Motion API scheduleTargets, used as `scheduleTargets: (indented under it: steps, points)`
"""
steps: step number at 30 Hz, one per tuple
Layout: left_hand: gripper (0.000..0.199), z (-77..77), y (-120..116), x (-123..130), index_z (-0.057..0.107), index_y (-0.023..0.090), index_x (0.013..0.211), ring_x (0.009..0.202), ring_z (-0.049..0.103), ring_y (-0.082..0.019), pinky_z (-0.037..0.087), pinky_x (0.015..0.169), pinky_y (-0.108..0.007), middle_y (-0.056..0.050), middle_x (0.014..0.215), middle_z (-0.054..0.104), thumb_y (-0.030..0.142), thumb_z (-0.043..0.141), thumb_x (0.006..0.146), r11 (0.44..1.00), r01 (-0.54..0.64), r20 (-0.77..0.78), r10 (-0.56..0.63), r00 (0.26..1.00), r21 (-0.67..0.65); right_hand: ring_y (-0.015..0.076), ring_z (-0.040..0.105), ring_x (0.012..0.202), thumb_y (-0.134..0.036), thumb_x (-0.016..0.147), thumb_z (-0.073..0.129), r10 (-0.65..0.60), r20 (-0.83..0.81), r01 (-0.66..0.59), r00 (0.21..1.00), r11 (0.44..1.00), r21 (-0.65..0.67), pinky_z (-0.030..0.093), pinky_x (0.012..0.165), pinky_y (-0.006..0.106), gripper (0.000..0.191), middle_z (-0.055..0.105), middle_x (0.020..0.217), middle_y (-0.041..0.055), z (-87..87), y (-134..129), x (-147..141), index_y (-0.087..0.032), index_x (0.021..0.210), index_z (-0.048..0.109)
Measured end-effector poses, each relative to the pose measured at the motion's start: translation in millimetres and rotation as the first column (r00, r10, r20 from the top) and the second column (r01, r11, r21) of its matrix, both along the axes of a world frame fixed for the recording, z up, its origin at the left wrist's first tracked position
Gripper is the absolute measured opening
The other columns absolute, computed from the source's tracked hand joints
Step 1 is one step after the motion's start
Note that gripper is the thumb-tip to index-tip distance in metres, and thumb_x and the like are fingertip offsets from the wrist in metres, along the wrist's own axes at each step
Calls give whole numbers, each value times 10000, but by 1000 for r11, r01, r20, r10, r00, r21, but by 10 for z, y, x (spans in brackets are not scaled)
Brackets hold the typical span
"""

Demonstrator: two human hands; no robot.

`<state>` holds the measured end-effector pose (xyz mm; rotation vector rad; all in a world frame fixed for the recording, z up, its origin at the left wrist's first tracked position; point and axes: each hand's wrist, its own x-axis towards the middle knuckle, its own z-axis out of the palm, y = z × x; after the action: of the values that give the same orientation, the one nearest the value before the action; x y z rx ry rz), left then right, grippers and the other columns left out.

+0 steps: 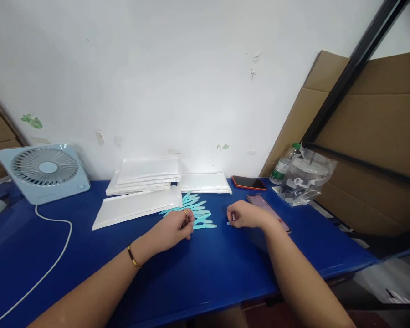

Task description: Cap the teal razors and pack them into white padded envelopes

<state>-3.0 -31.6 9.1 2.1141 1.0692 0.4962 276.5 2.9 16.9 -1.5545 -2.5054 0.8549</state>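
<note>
A spread of thin turquoise strips (200,214) lies on the blue table, their pale tips pointing right. Beside its near edge is my left hand (177,228), fingers curled together and thumb against them; whatever they may hold is hidden. My right hand (241,214) is closed in a pinch to the right of the strips. A small pale tip (228,223) shows under its fingertips, too small to name. Behind my left hand lie white padded envelopes (140,202), with a taller stack (148,171) and a smaller one (205,182) against the wall.
A light blue fan (48,171) with a white cable (68,237) stands at left. At right are a red-edged phone (249,183), another phone (283,223) partly under my right wrist, a green-capped bottle (282,168) and a plastic-bagged container (305,177). Cardboard (382,136) lines the right side.
</note>
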Motion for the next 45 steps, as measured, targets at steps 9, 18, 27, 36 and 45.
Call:
scheduleTargets:
  steps: [9,18,27,36,45]
  points:
    - [110,-216,86,69,396,207,878,627,626,-115,471,630,-251,13,748,629,316,389,882,987,-48,274,89,958,-154,143,634,575,-421,724,676,-251,-921,391,298,912,-122,513,541,255,316,629,622,0,-112,17,-505,-169,893,587]
    - [129,-208,100,51,414,205,880,628,627,-112,457,613,-237,30,735,622,334,409,875,977,-51,293,112,950,-209,133,624,525,-380,749,682,-152,-921,344,358,939,-22,518,544,259,245,657,588,13,-145,-104,-674,-165,817,586]
    - [158,-189,102,48,419,202,882,628,628,-118,454,610,-244,25,739,618,359,428,863,973,-62,296,128,947,-223,133,630,531,-362,752,685,-135,-920,331,368,944,-5,517,558,259,228,663,586,11,-140,-119,-683,-165,805,583]
    - [327,-177,103,-45,550,209,982,956,563,-231,427,815,-358,-60,988,622,467,497,790,945,-203,-74,229,971,255,161,620,613,-440,721,676,-24,-576,53,817,998,34,496,590,291,307,653,667,38,-224,-61,-543,-150,814,639]
    - [999,-269,174,-125,386,189,1344,1246,299,-346,251,982,-506,-137,1315,460,760,570,545,874,-189,-378,377,846,448,352,-2,1391,-487,463,797,387,15,-381,922,899,217,92,1103,507,1246,132,1522,137,-87,325,-706,-204,1469,118]
